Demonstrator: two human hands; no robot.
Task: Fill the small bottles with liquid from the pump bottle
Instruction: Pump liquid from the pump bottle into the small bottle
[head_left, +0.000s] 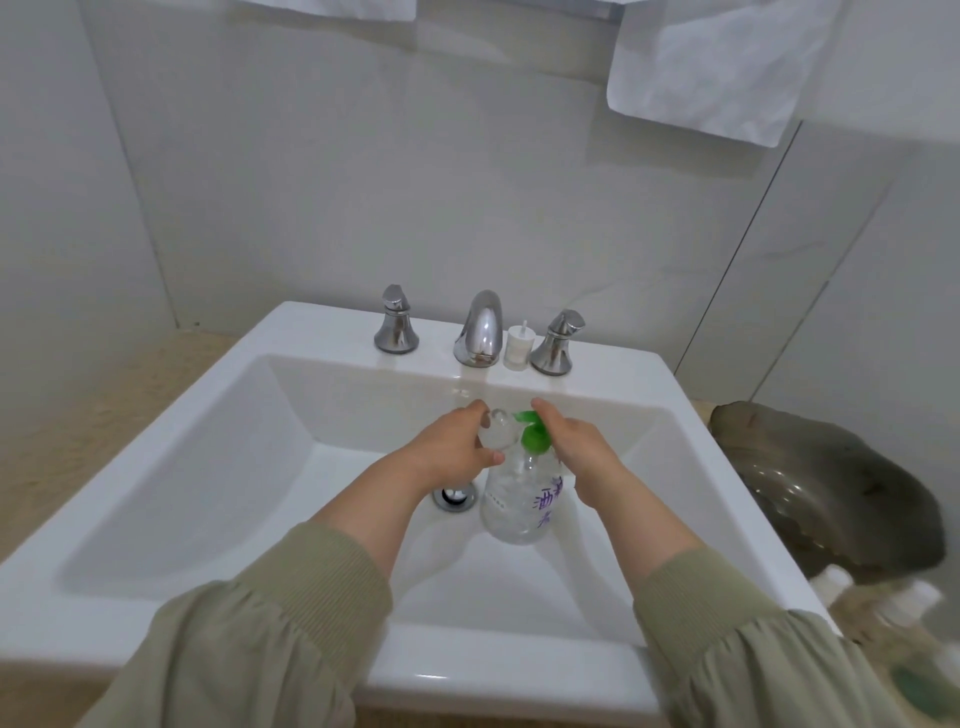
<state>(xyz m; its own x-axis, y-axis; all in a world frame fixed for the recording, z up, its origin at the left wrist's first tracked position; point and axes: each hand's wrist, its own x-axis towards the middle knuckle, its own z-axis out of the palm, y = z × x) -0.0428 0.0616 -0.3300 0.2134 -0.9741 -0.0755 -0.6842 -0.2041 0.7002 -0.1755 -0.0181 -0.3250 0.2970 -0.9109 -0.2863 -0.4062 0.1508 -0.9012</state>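
Working over sink basin (260, 467) so spills drain: our left hand (457, 447) grips small clear bottle (496, 434) beside green pump head (535, 440), our right hand (579, 454) curled round it; pump bottle (519, 501) stands in basin.

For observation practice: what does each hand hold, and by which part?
Left hand grips the small clear plastic bottle round its body; right hand grips the clear green-topped pump bottle at its neck.

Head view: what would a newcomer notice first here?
Over the white sink, the left hand grips a small clear bottle at the green pump of the pump bottle, which the right hand holds. Behind them a chrome faucet stands on the ledge, a small white cap beside it.
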